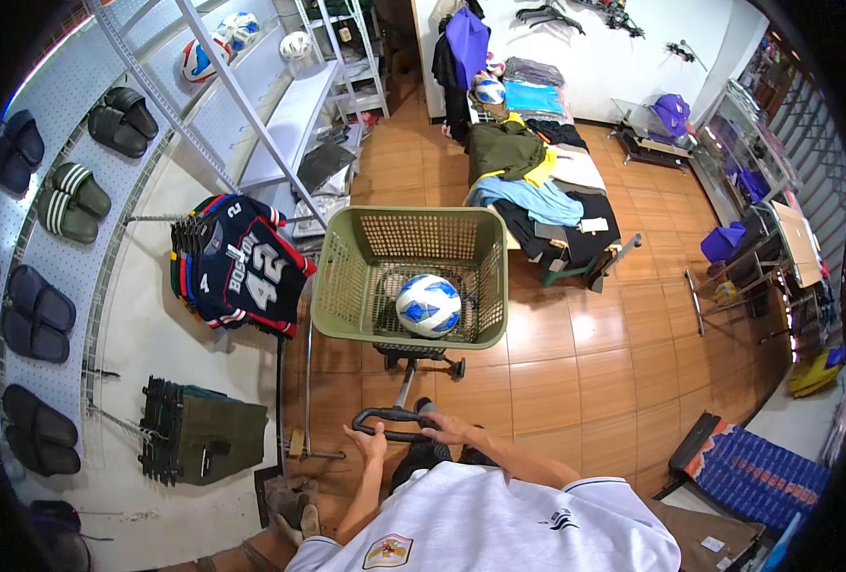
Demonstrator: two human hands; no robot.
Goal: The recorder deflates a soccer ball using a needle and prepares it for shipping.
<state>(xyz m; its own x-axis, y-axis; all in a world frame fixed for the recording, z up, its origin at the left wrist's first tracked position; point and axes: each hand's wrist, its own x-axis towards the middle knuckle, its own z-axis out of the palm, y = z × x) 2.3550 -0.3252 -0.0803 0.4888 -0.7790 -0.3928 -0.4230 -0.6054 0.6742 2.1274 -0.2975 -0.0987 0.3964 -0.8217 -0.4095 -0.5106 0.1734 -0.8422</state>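
A looped black cart handle (388,413) is in front of my waist. My left hand (370,442) holds its left end, the thumb laid over the bar. At the other end, my right hand (453,430) rests around the bar with its fingers partly hidden. From the handle a metal stem runs forward to a wheeled base (423,355). An olive-green plastic basket (433,227) with perforated walls sits on that base. Inside it, near the side closest to me, lies a white and blue soccer ball (428,306).
Hanging jerseys (244,268) stand close to the basket's left. Beyond them rises a metal shelf rack (287,121) with balls. Folded clothes (512,154) cover a table ahead to the right. Slides (40,311) line the left wall. Tiled floor (573,372) extends to the right.
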